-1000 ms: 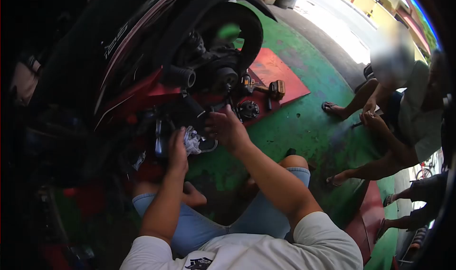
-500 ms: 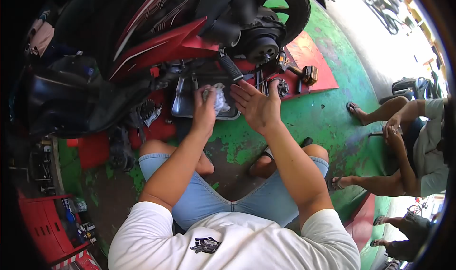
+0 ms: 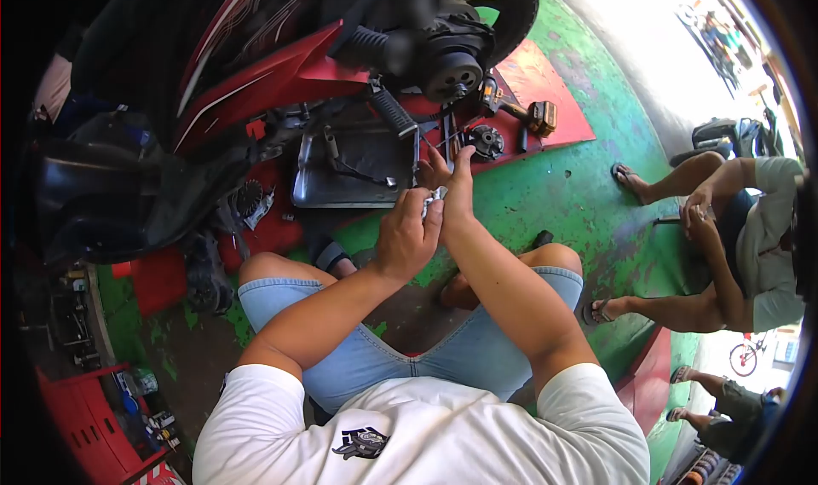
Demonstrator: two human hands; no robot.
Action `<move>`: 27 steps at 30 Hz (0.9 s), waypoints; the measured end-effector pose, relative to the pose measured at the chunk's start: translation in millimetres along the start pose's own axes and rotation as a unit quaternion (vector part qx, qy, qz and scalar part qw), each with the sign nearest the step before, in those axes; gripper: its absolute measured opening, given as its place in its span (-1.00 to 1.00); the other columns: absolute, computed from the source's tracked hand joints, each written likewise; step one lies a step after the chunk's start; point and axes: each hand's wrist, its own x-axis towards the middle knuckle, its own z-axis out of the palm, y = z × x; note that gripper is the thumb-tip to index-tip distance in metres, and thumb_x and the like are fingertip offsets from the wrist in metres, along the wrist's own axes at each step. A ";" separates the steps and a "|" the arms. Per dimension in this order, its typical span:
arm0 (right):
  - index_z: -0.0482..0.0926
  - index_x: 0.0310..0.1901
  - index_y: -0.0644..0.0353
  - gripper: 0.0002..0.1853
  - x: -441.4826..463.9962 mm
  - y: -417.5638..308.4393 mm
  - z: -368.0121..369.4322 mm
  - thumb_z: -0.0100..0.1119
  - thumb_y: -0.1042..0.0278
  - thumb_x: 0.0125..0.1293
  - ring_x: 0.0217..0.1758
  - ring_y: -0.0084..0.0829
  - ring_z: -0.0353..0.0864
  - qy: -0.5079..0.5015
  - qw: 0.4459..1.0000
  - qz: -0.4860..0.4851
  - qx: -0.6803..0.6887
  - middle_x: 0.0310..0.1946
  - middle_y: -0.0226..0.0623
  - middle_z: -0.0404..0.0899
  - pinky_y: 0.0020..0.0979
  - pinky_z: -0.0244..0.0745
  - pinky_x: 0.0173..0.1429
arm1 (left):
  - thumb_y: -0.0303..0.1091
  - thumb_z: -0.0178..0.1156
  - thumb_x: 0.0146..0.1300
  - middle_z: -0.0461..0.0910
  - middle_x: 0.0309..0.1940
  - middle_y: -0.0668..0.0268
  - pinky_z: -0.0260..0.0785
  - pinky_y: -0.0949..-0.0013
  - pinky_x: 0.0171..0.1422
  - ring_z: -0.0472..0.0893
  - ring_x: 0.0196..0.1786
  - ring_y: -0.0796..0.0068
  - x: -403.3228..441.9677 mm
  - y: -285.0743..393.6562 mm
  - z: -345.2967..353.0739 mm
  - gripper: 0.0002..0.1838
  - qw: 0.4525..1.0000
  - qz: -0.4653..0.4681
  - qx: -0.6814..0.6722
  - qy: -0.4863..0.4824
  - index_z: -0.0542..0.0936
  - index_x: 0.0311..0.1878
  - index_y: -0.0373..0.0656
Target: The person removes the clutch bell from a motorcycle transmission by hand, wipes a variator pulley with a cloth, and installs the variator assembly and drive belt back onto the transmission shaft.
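Observation:
My left hand point(image 3: 411, 238) is closed on a crumpled white rag point(image 3: 435, 197), most of it hidden by the fingers. The rag presses against the base of my right hand point(image 3: 456, 182), near the wrist. That right hand is open, its fingers stretched out and pointing away from me. Just beyond both hands lies a metal tray point(image 3: 319, 187) with a dark tool with a metal end point(image 3: 362, 176) in it. A round metal motorcycle part point(image 3: 486, 142) rests on the red platform close to my right fingertips.
A red and black motorcycle point(image 3: 281, 84) stands over the red platform point(image 3: 558, 114). A cordless power tool point(image 3: 520, 110) lies right of its exposed engine drum point(image 3: 453, 77). At the right, a seated person point(image 3: 724, 255) is near me. A red cabinet point(image 3: 85, 417) stands lower left.
My left hand has moved right and toward me with the rag, from over the tray to my right wrist. The right hand has turned and come slightly left.

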 end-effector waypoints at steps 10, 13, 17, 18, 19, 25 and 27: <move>0.32 0.41 0.14 0.10 15.0 -5.6 -9.0 -0.36 -0.75 0.21 0.44 -0.16 0.24 0.150 0.983 -0.041 0.101 0.36 -0.10 0.32 -0.22 0.02 0.49 | -0.30 0.17 0.43 0.55 -0.34 0.09 0.43 0.12 -0.32 0.60 -0.38 0.04 -2.5 14.3 2.7 -0.82 0.992 0.123 0.035 -0.018 0.46 -0.11 -0.22; 0.43 0.33 0.13 0.05 6.6 4.1 -3.7 -0.33 -0.74 0.22 0.28 -0.22 0.38 0.131 0.986 -0.004 0.105 0.25 -0.17 0.42 -0.25 0.15 0.39 | -0.29 0.17 0.43 0.55 -0.33 0.10 0.42 0.12 -0.32 0.60 -0.39 0.06 1.4 13.9 1.8 -0.81 0.991 0.125 0.043 0.000 0.46 -0.12 -0.21; 0.50 0.26 0.12 0.00 -3.5 16.6 0.7 -0.28 -0.71 0.24 0.12 -0.26 0.43 0.088 0.992 0.002 0.092 0.10 -0.23 0.50 -0.27 0.21 0.30 | -0.28 0.20 0.40 0.53 -0.32 0.12 0.40 0.07 -0.33 0.58 -0.35 -0.02 9.9 9.8 1.2 -0.81 0.998 0.051 -0.017 0.033 0.47 -0.12 -0.19; 0.51 0.24 0.13 -0.01 2.6 13.1 -3.1 -0.26 -0.71 0.24 0.10 -0.27 0.43 0.091 0.992 -0.031 0.083 0.06 -0.24 0.51 -0.29 0.22 0.30 | -0.28 0.19 0.41 0.54 -0.32 0.11 0.41 0.05 -0.32 0.58 -0.34 -0.04 8.0 10.2 2.2 -0.80 0.999 0.033 -0.021 0.023 0.46 -0.11 -0.19; 0.52 0.22 0.15 -0.02 9.4 8.3 -7.1 -0.25 -0.70 0.24 0.09 -0.28 0.43 0.092 0.991 -0.062 0.075 0.02 -0.25 0.52 -0.30 0.22 0.29 | -0.27 0.18 0.42 0.54 -0.31 0.09 0.41 0.04 -0.32 0.59 -0.34 -0.05 5.5 10.3 3.1 -0.80 1.000 0.014 -0.023 0.014 0.46 -0.11 -0.19; 0.51 0.17 0.22 -0.02 8.2 -40.5 -6.8 -0.27 -0.67 0.27 0.03 -0.31 0.42 0.130 0.973 -0.093 0.168 -0.06 -0.22 0.55 -0.35 0.24 0.29 | -0.24 0.14 0.44 0.57 -0.31 0.04 0.43 0.02 -0.32 0.61 -0.32 -0.08 -3.2 6.9 6.7 -0.79 0.999 0.002 -0.013 -0.034 0.46 -0.08 -0.20; 0.50 0.19 0.23 -0.02 -2.7 -45.2 2.7 -0.28 -0.67 0.28 0.06 -0.30 0.42 0.108 0.972 -0.113 0.176 0.00 -0.21 0.54 -0.34 0.25 0.31 | -0.23 0.13 0.46 0.57 -0.36 0.02 0.42 0.08 -0.33 0.63 -0.35 -0.02 -3.2 4.9 5.9 -0.78 0.999 0.015 -0.028 -0.035 0.46 -0.07 -0.20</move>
